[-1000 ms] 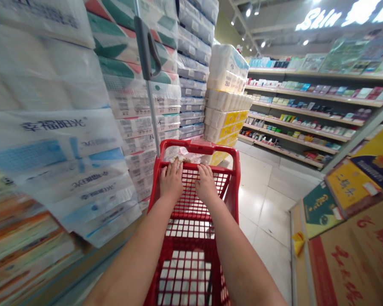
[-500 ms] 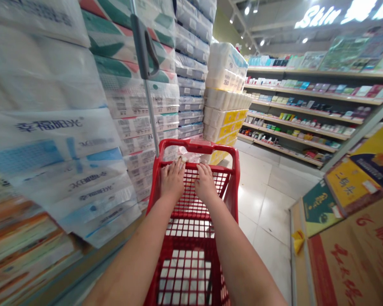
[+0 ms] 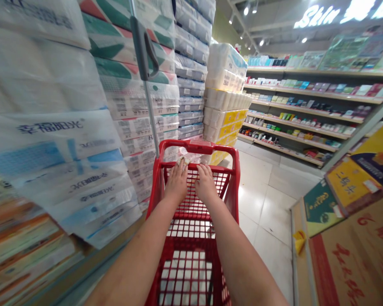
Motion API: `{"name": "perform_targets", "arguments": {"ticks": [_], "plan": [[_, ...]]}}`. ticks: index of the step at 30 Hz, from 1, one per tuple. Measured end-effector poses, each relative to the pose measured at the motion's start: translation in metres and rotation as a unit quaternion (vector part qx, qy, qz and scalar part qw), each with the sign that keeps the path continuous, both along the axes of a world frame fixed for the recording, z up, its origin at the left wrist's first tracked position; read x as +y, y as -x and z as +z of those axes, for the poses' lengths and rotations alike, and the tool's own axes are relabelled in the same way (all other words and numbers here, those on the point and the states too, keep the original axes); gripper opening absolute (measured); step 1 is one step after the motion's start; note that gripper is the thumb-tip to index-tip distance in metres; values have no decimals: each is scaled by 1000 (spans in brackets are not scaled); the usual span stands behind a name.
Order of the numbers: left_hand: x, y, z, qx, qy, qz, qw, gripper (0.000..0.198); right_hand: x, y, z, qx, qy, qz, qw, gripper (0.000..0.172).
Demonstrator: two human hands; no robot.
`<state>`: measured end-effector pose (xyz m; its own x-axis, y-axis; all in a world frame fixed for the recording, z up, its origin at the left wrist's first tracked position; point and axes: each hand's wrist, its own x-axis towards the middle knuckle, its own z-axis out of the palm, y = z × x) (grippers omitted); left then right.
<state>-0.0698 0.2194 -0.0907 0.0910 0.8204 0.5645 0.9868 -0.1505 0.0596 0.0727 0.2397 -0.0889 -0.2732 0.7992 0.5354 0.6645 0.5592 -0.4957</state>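
A red plastic shopping basket [image 3: 235,191] with grid walls stands in front of me. My left hand [image 3: 177,182] lies over its inner red crossbar, fingers forward and close together. Under those fingertips shows a small crumpled whitish cloth [image 3: 182,161], mostly hidden, pressed against the bar. Just to the right, my right hand [image 3: 205,182] has its fingers bent over the same crossbar. Beyond both hands is the basket's outer carrying handle [image 3: 199,147]. A metal pole with a grey grip [image 3: 143,51] rises at the basket's far left corner.
Tall stacks of wrapped tissue packs [image 3: 67,136] line the left side. Toilet roll packs [image 3: 226,89] stand ahead. Shelves of small boxed goods [image 3: 306,102] are at the back right. Cartons [image 3: 347,263] flank the tiled floor [image 3: 264,212] on the right.
My left hand has slid slightly right along the crossbar with the cloth, closer to my right hand. My right hand and the basket have hardly moved.
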Motion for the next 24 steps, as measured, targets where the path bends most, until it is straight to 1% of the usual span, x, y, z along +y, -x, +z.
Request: {"name": "perform_targets", "arguments": {"ticks": [2,3,6,7,11,12,16,17,18,21,22,23,24], "plan": [[-1,0,2,18,10,-21,1000,60,0,0,1,1,3,1,1000,66],[-2,0,3,18,7,-11,1000,60,0,0,1,1,5,1,1000,66],[-1,2,2,-3,-17,47,999,59,0,0,1,-1,9,3,1000,65],[0,2,1,-7,-18,51,998,59,0,0,1,-2,8,2,1000,65],[0,2,0,15,1,-10,1000,59,0,1,0,-5,-1,-4,1000,65],[0,2,0,17,1,-10,1000,59,1,1,0,-5,-3,-4,1000,65],[-1,3,2,-10,-16,60,998,59,2,0,-2,2,-14,4,1000,65],[-1,2,2,-11,-14,59,998,58,2,0,-3,4,-15,5,1000,65],[-1,1,2,-4,-8,41,999,58,2,0,-3,5,-17,5,1000,65],[0,0,2,31,12,-34,999,58,2,0,-3,3,-15,0,1000,65],[0,0,1,34,12,-39,999,58,2,0,-3,1,-15,-1,1000,66],[0,0,1,28,6,-27,999,59,3,0,-3,-1,-14,-1,1000,66],[1,1,1,17,-3,-3,1000,58,3,0,-3,-3,-13,-1,1000,66]]}}
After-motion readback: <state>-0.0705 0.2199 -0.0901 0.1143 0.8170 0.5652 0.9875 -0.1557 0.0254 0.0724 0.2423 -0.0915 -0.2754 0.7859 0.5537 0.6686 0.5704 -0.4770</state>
